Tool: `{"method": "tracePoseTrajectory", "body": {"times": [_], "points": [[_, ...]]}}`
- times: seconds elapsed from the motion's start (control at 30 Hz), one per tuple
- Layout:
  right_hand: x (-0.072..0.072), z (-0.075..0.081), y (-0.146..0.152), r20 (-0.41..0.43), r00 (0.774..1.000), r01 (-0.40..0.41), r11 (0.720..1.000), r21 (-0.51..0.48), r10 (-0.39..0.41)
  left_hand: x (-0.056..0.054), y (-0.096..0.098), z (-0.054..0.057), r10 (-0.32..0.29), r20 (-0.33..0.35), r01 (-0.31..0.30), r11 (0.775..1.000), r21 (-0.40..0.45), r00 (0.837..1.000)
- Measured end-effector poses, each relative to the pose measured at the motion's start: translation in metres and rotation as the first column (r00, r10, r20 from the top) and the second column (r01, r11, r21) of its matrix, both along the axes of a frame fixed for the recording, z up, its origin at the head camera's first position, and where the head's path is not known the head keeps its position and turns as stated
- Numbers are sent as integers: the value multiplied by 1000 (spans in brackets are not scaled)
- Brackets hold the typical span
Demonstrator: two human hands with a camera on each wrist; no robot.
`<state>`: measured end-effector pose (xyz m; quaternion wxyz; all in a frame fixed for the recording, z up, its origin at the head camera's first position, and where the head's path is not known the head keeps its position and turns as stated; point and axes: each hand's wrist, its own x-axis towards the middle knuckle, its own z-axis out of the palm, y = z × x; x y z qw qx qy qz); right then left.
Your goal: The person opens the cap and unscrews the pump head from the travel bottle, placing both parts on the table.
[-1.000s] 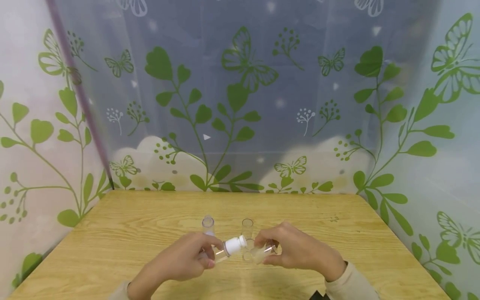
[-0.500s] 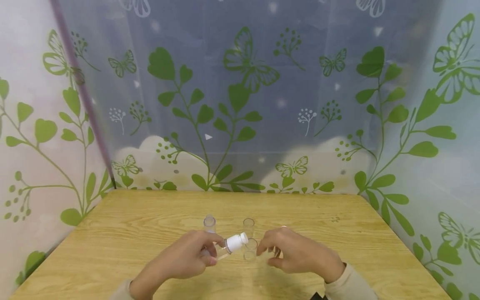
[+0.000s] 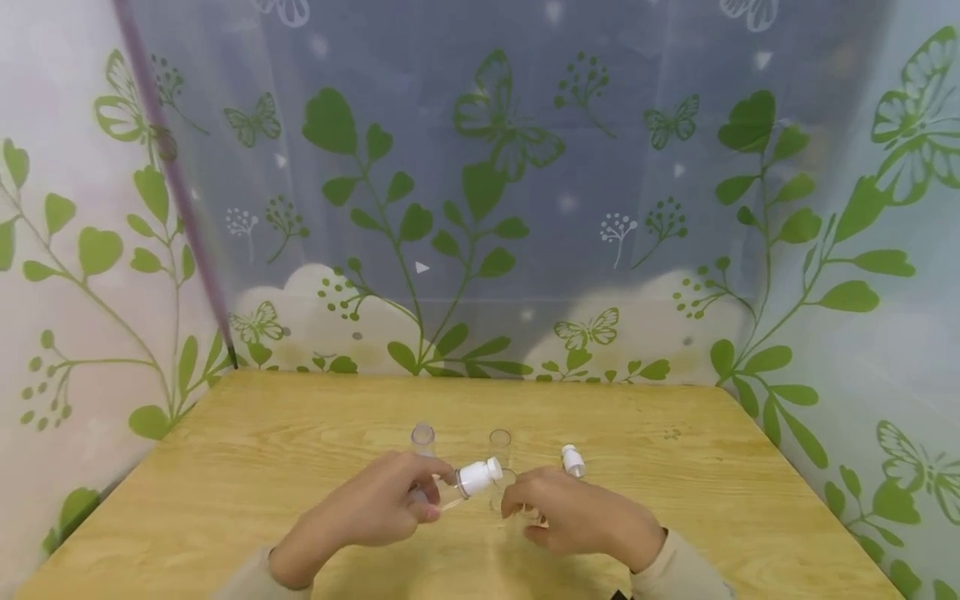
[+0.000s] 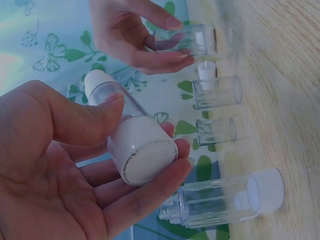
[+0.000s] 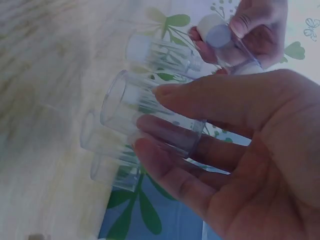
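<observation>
My left hand [image 3: 386, 502] holds a pump bottle tilted, its white top [image 3: 478, 477] pointing up toward the right. In the left wrist view the thumb and fingers curl round its clear body and white base [image 4: 142, 155]. Just to the right, my right hand [image 3: 588, 510] grips a clear cylindrical cap [image 5: 150, 112] between thumb and fingers, one rim facing down toward the table. Two more clear caps, a far one [image 3: 500, 446] and a nearer one [image 4: 217, 92], stand between the hands. Behind the right hand stands a white pump head [image 3: 573, 461].
An open clear bottle [image 4: 215, 200] with a threaded neck and white base stands behind the left hand. The wooden table [image 3: 300, 408] ends at a back curtain [image 3: 570, 275] printed with leaves and butterflies; similar cloth hangs at both sides.
My right hand has turned the clear cap from sideways to rim-down and drawn it slightly away from the pump bottle. The white pump head has come into view behind it. The left hand keeps its hold.
</observation>
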<state>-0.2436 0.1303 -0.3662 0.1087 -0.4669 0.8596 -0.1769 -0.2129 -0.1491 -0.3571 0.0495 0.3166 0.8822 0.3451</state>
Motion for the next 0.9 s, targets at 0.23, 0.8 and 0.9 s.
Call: {"method": "tracePoseTrajectory", "body": {"times": [0.23, 0.8, 0.9], "points": [[2, -7, -9, -60, 998, 13, 1000, 24, -12, -2, 2, 5, -9, 9, 9, 1000, 8, 1000], [4, -25, -20, -181, 983, 1, 999, 37, 6, 1, 1, 2, 13, 35, -14, 1000, 12, 999], [5, -26, -20, -165, 986, 16, 999, 47, -8, 1, 1, 2, 14, 29, -14, 1000, 10, 999]]}}
